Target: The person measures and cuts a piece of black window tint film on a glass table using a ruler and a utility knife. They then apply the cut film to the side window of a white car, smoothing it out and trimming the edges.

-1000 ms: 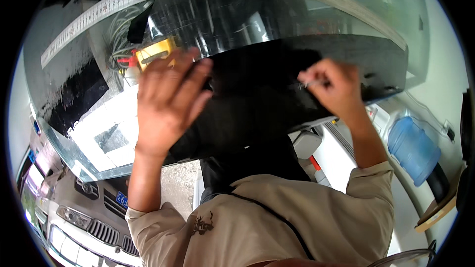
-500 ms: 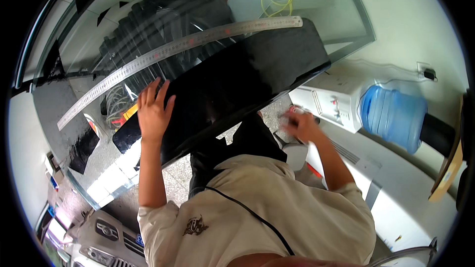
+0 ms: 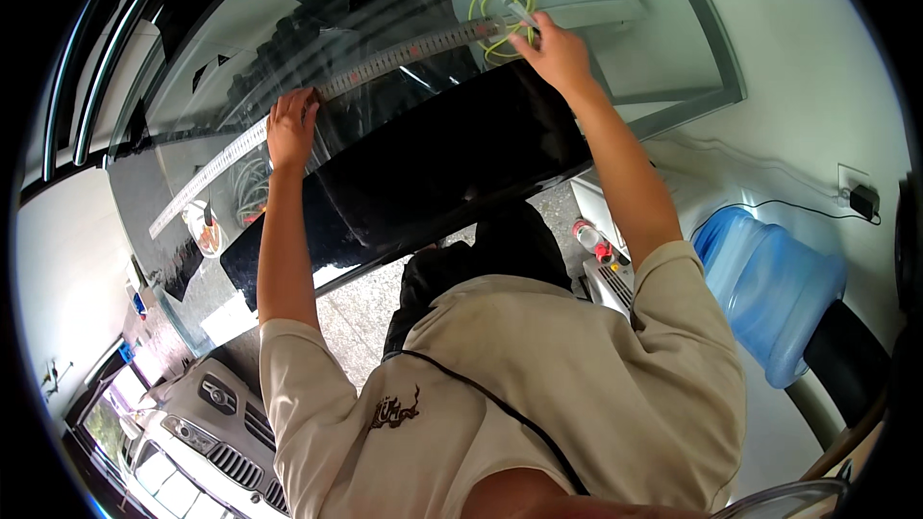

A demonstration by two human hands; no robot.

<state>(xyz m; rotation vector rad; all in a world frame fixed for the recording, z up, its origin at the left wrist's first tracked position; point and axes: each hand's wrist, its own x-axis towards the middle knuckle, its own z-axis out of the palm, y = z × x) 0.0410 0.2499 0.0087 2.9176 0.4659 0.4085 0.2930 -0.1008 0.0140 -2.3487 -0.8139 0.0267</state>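
My left hand (image 3: pixel 291 135) has its fingers bent over the long steel ruler (image 3: pixel 213 171), which lies across the glass tabletop (image 3: pixel 644 58). Beside the ruler, on the near side, is a long glossy black sheet (image 3: pixel 442 149) along the table's front edge. My right hand (image 3: pixel 555 56) is closed on a slim silver tool (image 3: pixel 522 12), held near the ruler's right end and over a coiled yellow cord (image 3: pixel 478 2). The tool's exact kind is too small to make out.
A blue water jug (image 3: pixel 760 279) stands at the lower right, near a wall socket (image 3: pixel 854 190) with a plug. A small round container (image 3: pixel 204 229) sits at the table's left. A silver car (image 3: pixel 207 428) shows at the lower left.
My left hand has moved up onto the ruler. My right hand has risen from the table's front edge to the ruler's right end with the tool. The view has shifted.
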